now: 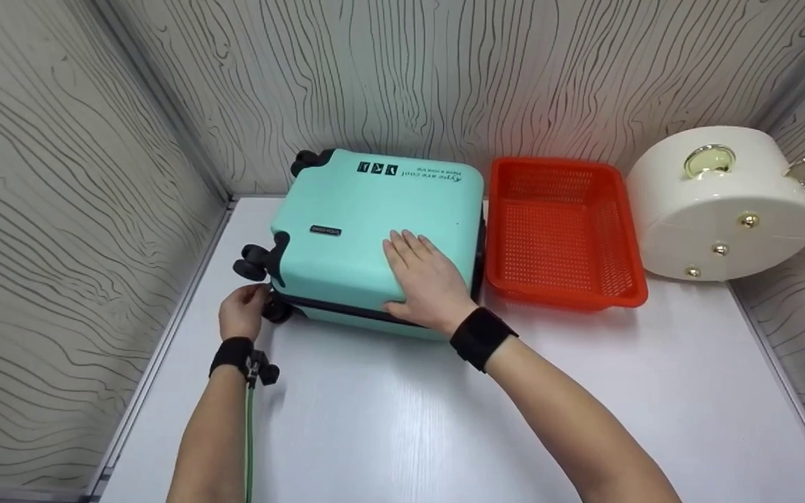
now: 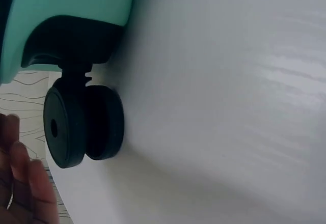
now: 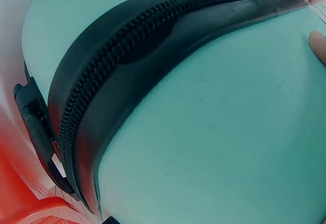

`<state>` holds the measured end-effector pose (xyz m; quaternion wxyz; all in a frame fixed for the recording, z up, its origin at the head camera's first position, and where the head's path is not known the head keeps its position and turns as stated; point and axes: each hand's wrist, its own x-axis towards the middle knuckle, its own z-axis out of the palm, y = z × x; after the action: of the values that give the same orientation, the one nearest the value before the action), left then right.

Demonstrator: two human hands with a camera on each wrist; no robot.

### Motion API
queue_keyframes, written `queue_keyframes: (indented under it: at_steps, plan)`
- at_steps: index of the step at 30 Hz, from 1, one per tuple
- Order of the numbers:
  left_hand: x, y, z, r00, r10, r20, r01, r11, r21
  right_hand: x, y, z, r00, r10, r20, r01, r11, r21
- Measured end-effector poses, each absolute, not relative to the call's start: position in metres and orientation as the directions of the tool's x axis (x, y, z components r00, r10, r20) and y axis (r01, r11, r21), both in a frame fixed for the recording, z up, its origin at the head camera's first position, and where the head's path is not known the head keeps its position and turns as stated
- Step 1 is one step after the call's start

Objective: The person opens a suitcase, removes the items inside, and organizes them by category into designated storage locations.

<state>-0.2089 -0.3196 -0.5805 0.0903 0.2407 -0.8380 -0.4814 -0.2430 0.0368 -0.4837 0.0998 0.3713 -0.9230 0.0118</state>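
Observation:
A mint-green suitcase with black wheels lies on its side on the white table. At its front left corner, between two wheels, my left hand has its fingers bent together at the dark zipper. They pinch there, though the zipper pull itself is hidden. The left wrist view has those fingers beside a black double wheel. Flat on the suitcase's upper face rests my right hand, fingers straight, thumb near the front seam.
To the suitcase's right stands a red plastic basket with perforated sides. Beyond it is a cream round case with gold-coloured fittings. Patterned panels wall the table at the back and sides. A green cable runs along the left forearm.

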Motion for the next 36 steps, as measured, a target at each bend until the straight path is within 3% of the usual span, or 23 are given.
queue_keyframes:
  at_steps: [8, 14, 17, 21, 24, 28, 31, 36]
  plan:
    - [-0.201, -0.334, -0.572, -0.923, -0.376, -0.078, -0.247, 0.426, 0.87, -0.24, 0.039, -0.489, -0.691, -0.682, 0.237, -0.69, 0.721, 0.062]
    - [-0.203, -0.32, -0.523, -0.878, -0.467, 0.106, -0.148, 0.474, 0.868, -0.231, 0.048, -0.499, -0.614, -0.681, 0.399, -0.716, 0.693, 0.081]
    - [-0.209, -0.304, -0.488, -0.901, -0.354, 0.25, -0.016, 0.604, 0.797, -0.222, 0.055, -0.503, -0.584, -0.66, 0.472, -0.741, 0.671, 0.02]
    - [-0.219, -0.281, -0.45, -0.94, -0.113, 0.322, 0.126, 0.764, 0.633, -0.206, 0.069, -0.512, -0.641, -0.564, 0.521, -0.725, 0.667, -0.169]
    - [-0.235, -0.267, -0.433, -0.972, 0.004, 0.236, 0.135, 0.831, 0.54, -0.195, 0.083, -0.52, -0.758, -0.421, 0.499, -0.627, 0.684, -0.374]
    - [-0.259, -0.262, -0.424, -0.999, 0.018, 0.05, 0.041, 0.856, 0.515, -0.186, 0.093, -0.528, -0.872, -0.297, 0.389, -0.485, 0.637, -0.6]
    - [-0.272, -0.262, -0.422, -0.994, 0.002, -0.106, -0.057, 0.831, 0.553, -0.184, 0.095, -0.53, -0.898, -0.276, 0.343, -0.439, 0.598, -0.67]
    - [-0.28, -0.26, -0.422, -0.964, 0.008, -0.265, -0.15, 0.807, 0.571, -0.184, 0.098, -0.53, -0.898, -0.254, 0.36, -0.438, 0.593, -0.675]
